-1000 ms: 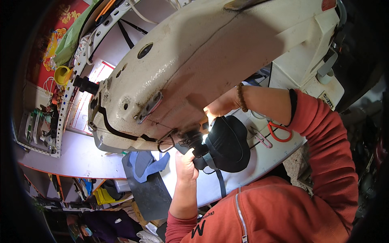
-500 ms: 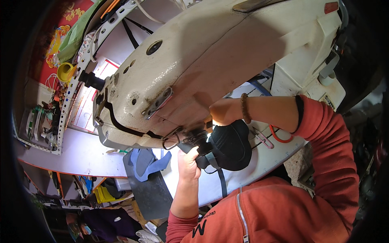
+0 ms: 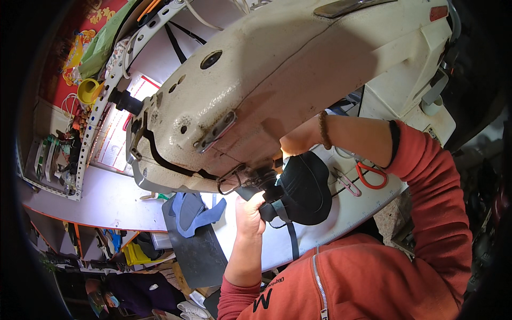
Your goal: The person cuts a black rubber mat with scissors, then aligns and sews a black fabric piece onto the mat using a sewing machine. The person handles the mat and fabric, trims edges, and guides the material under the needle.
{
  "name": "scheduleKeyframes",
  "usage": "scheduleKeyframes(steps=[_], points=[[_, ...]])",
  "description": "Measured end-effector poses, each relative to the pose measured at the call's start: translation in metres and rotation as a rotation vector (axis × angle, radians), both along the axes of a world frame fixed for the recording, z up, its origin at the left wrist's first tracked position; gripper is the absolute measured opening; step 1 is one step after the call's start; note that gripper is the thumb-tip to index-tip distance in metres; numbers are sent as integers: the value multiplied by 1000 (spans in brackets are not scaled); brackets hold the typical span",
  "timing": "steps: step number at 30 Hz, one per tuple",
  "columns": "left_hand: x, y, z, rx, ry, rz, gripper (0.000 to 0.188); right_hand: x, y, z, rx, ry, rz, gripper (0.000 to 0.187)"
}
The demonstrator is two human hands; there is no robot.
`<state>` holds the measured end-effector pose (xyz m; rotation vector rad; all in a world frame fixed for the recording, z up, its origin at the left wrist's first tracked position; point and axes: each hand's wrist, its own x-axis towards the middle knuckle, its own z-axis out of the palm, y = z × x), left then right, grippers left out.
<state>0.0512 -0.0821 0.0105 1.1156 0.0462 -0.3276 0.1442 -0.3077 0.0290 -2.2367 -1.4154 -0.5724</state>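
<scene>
Two hands are at work by the sewing machine (image 3: 298, 69). Left hand (image 3: 249, 216) pinches the left margin of a black cloth piece (image 3: 308, 194), thumb uppermost. Right hand (image 3: 300, 143) is at its far side, fingers hidden; whether it grasps cannot be told. Piece is held beneath the machine's head, over the counter (image 3: 341, 213) near its front edge.

Technique (judged): steer lightly from both sides, keep layers smooth, thumb clear of the needle area, black strip (image 3: 293, 240) untangled.

Not made out: needle and foot, lost in shadow and glare; underside of the piece. Machine top is cut off above.
</scene>
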Motion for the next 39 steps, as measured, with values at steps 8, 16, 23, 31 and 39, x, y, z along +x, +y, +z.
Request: scheduleKeyframes(steps=[8,16,23,31,39], points=[[0,1,-6,-9,-44,13,32,-6,15,5,265,1054,-116,11],[0,1,-3,-23,-41,7,34,-33,13,31,106,1084,-267,7],[-1,0,0,-4,-39,-14,34,-39,8,45,104,1127,-327,10],[-1,2,-2,3,-26,-12,34,-48,13,51,184,1236,-420,16],[2,5,-6,4,-48,-32,29,-51,36,35,665,1452,-517,17]])
